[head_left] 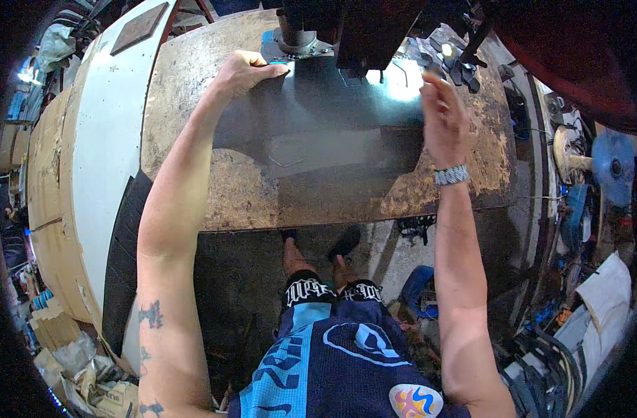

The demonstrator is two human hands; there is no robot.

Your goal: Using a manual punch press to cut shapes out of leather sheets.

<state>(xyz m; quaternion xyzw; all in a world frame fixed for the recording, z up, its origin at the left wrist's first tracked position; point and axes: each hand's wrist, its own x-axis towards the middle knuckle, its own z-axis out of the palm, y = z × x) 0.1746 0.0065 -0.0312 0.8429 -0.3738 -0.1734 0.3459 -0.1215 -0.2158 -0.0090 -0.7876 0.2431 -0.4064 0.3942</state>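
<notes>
A large dark, smooth sheet lies under the head of a dark machine, with a bright light falling on its upper right. My left hand pinches its upper left edge, beside a round metal column base. My right hand is at the sheet's right edge with bent fingers; whether they grip it is unclear. The sheet rests on a worn wooden table, where a darker patch with a faint pale outline shows below the sheet.
A white board and cardboard stand at left. Small dark parts lie at back right. A blue-bladed fan and a dark red curved body are at right. Clutter surrounds my legs and the table.
</notes>
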